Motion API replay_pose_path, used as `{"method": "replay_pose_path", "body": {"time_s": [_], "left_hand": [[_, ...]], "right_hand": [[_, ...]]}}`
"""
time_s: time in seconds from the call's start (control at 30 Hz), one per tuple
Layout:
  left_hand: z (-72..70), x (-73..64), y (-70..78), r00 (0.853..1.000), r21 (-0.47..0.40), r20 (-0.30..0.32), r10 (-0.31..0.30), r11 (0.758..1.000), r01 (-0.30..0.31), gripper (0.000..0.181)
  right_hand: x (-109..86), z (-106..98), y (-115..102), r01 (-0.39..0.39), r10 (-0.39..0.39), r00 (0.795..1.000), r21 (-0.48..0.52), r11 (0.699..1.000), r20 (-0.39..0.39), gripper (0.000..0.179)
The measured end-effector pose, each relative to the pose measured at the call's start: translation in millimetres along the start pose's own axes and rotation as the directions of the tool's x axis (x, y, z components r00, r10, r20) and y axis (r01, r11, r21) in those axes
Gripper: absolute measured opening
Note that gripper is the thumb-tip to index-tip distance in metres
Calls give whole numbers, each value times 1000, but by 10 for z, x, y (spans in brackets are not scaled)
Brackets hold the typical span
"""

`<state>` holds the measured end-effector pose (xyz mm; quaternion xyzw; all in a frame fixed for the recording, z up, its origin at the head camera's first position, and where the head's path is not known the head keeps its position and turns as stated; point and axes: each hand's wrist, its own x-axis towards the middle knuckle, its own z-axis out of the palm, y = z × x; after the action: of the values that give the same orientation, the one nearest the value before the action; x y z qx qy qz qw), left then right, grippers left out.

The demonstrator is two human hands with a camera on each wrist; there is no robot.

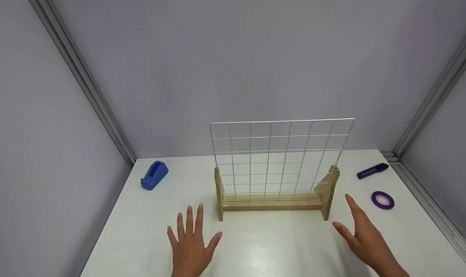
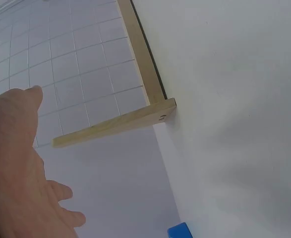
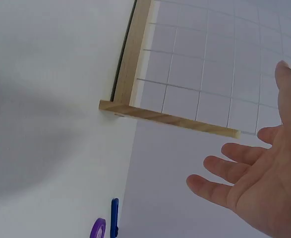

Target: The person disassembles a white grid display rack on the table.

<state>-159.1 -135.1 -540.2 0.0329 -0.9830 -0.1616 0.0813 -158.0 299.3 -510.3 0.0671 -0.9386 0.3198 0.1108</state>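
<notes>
A white wire grid panel (image 1: 279, 154) stands upright in a wooden stand (image 1: 271, 204) on the white table. To the front left of the stand, my left hand (image 1: 190, 248) has its fingers straight and spread and holds nothing. My right hand (image 1: 366, 240) is at the front right, thumb and index finger apart, also holding nothing. The left wrist view shows the stand's wooden side post (image 2: 115, 124) beyond the left hand (image 2: 19, 168). In the right wrist view, the other side post (image 3: 170, 119) appears beyond the right hand's (image 3: 269, 173) extended fingers.
A blue tape dispenser (image 1: 155, 175) sits at the back left of the table (image 1: 160, 219). Toward the right edge lie a dark blue utility knife (image 1: 372, 171) and a purple tape roll (image 1: 374, 200). Pale walls (image 1: 256, 69) with metal frame rails (image 1: 82, 82) enclose the table.
</notes>
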Motion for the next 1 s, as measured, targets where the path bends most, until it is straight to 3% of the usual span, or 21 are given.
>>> {"method": "replay_pose_path", "body": {"time_s": [0.17, 0.33, 0.47, 0.6, 0.73, 1.0], "left_hand": [[18, 61, 49, 999, -100, 20, -45, 994, 46, 98], [-2, 81, 27, 996, -139, 11, -88, 986, 89, 98], [24, 192, 44, 997, -206, -19, -77, 976, 72, 97], [110, 374, 70, 997, -323, -44, -57, 946, 40, 99], [177, 546, 112, 997, -442, -54, -58, 897, 28, 99], [240, 757, 242, 997, -547, -61, -37, 837, -2, 98]], "right_hand": [[38, 90, -140, -18, 25, 997, 103, 994, -69, 78], [153, 302, -279, -10, 35, 991, 193, 981, -126, 74], [269, 402, -357, -5, 42, 987, 234, 972, -154, 75], [357, 496, -408, -27, 66, 989, 271, 962, -134, 80], [451, 619, -470, -56, 94, 990, 315, 947, -106, 83], [603, 884, -556, -64, 123, 985, 402, 914, -124, 83]]}}
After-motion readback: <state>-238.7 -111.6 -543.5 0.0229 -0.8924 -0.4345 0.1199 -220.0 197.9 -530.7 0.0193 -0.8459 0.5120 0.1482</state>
